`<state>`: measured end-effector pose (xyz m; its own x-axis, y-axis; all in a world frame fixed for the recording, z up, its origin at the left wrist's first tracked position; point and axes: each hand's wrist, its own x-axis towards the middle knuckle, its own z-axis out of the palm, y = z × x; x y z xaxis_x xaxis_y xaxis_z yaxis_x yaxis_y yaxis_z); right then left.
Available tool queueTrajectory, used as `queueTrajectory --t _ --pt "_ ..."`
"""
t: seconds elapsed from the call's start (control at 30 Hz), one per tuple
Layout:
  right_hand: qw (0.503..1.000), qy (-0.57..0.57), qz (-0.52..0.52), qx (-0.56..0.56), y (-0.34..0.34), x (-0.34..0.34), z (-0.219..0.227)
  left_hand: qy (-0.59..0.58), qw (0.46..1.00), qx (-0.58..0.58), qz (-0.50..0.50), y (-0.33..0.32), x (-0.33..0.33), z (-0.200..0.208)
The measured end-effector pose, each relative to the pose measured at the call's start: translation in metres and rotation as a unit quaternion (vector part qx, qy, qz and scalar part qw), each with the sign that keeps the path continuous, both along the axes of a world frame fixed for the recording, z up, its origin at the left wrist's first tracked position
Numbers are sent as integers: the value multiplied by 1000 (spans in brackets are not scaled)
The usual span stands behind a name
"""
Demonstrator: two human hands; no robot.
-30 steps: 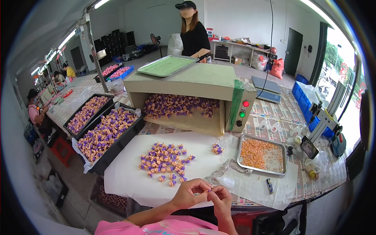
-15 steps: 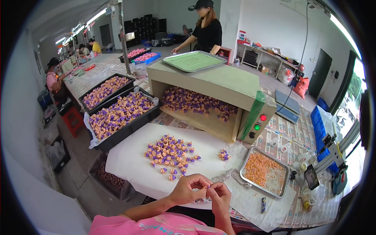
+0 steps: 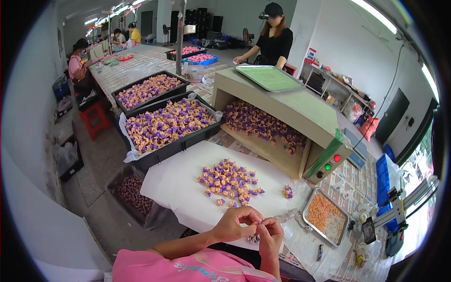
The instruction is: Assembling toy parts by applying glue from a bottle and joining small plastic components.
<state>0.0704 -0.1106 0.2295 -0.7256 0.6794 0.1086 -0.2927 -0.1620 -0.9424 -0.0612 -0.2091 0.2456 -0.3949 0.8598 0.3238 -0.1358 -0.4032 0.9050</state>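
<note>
Small purple piece (image 3: 258, 223), one only and mostly hidden, sits between your fingertips at the near side of the white sheet (image 3: 171, 176). Your left hand (image 3: 235, 224) and right hand (image 3: 271, 235) each pinch it, thumb against forefinger. With both on it, you look partway through this one, though what has been done to it doesn't show. Beyond lie one pile of purple-and-peach pieces (image 3: 229, 181), dozens, too heaped to count, and one small cluster (image 3: 288, 191) to its right; you can't tell which are finished or waiting. Farther right is one metal tray (image 3: 348, 221) of countless orange bits (image 3: 324, 212). Past the pile stands one beige machine (image 3: 282, 101) with more pieces inside, and to its left are two black crates (image 3: 181, 147), both heaped. One co-worker (image 3: 278, 47) stands behind the machine.
</note>
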Motion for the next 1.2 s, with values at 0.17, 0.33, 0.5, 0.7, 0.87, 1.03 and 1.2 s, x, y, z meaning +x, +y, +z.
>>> queueTrajectory --t 0.17,0.33,0.5,0.7,0.87,1.03,1.2 --pt "1000 -25 -9 7 -52 -47 7 -32 999 42 -7 -47 -45 -14" --pt "999 -38 4 25 -85 -88 8 -47 997 66 -7 -84 -87 -17" --pt "998 -59 8 38 -107 -119 14 -61 996 55 -17 -106 -118 -24" --pt "996 -74 -1 42 -114 -138 15 -69 995 56 -38 -110 -141 -27" --pt "995 -79 -25 48 -110 -141 21 -65 994 59 -70 -98 -148 -24" --pt "995 -57 -72 37 -96 -128 25 -68 989 55 -118 -72 -142 -14" --pt "989 -60 -134 18 -85 -102 28 -82 981 86 -154 -39 -119 -9"
